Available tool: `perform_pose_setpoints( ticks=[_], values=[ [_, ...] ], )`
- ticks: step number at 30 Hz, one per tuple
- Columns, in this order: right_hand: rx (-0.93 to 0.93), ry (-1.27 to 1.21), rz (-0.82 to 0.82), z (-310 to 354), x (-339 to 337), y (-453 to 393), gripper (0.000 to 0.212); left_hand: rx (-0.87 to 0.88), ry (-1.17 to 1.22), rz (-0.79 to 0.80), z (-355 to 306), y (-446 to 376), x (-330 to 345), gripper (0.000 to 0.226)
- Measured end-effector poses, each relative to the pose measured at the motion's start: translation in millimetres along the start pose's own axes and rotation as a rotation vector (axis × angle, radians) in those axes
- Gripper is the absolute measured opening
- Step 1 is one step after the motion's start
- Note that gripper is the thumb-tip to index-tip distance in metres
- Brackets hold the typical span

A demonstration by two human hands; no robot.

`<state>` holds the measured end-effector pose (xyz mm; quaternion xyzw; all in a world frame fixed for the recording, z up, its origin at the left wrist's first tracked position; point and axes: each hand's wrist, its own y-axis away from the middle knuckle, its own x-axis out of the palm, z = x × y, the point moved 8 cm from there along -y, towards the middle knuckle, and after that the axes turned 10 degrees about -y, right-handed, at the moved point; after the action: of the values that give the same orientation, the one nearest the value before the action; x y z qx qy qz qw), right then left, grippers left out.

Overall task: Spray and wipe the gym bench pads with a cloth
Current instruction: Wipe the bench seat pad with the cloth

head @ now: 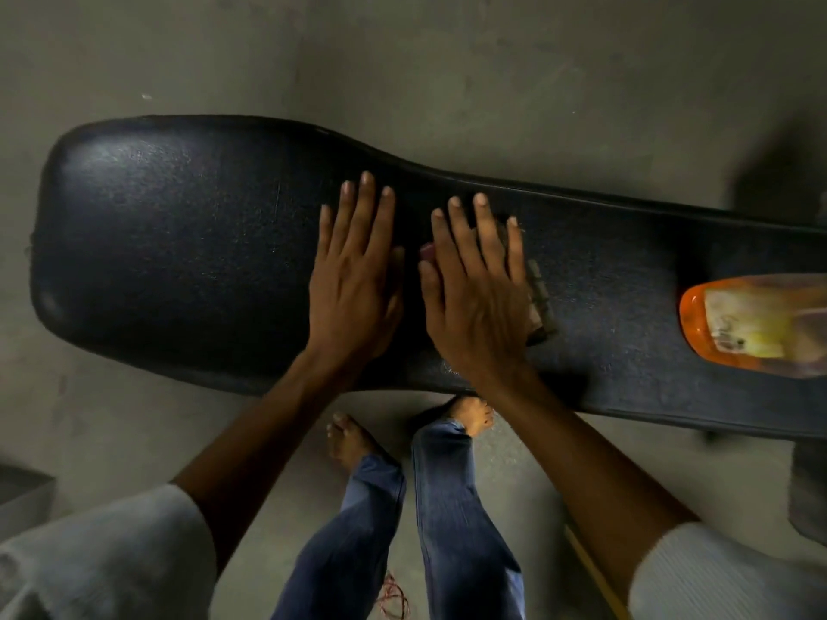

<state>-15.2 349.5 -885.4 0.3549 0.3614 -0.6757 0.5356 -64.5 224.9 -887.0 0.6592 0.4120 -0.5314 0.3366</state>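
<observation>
Here the right hand (476, 302) lies flat, fingers straight, pressing the cloth (539, 297) onto the bench pad (179, 243) mid-length to wipe. The left hand (353, 279) rests flat alongside, grip apart, likely bracing; the orange spray bottle (756, 322) lies parked toward the pad's right end

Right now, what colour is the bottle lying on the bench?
Orange bottle, pale worn label; head view.

A black bench pad (179, 243) is showing grainy, leather-like upholstery with a soft sheen at its left end. On its right end, an orange translucent plastic bottle (756, 324) is glinting glossy, wearing a worn paper label. The concrete floor (402, 51) is looking matt and rough.
</observation>
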Motion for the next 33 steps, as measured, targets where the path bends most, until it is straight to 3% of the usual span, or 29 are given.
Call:
perform_pose_setpoints(
  ticks=[4,7,11,15,20,29,33],
  values=[
    [-0.021,0.002,0.018,-16.5,-4.6,-30.6,0.057,0.021,-0.099,0.030,-1.5,-2.5,10.6,0.064],
    [0.141,0.076,-0.008,-58.1,-21.9,-41.6,0.060,-0.019,-0.079,-0.015,-9.6,-2.5,7.9,0.063],
    [0.347,0.112,-0.066,-78.7,-38.1,6.4,0.061,0.042,-0.092,0.013,-28.5,-0.1,14.1,0.064],
    [0.217,0.097,-0.028,-36.3,-15.5,48.2,0.061,0.035,-0.114,0.016,-26.8,1.1,16.7,0.064],
    [0.122,0.051,-0.052,-26.0,-7.1,14.0,0.061,0.037,-0.137,0.011,-25.9,1.4,20.4,0.063],
    [0.403,0.043,-0.173,-36.2,-15.8,46.6,0.060,0.000,-0.009,0.009,-24.0,0.6,14.4,0.060],
    [0.345,-0.021,-0.139,-1.4,-0.2,55.6,0.057,0.016,0.196,0.045,-18.9,9.3,7.2,0.057]
  ],
)
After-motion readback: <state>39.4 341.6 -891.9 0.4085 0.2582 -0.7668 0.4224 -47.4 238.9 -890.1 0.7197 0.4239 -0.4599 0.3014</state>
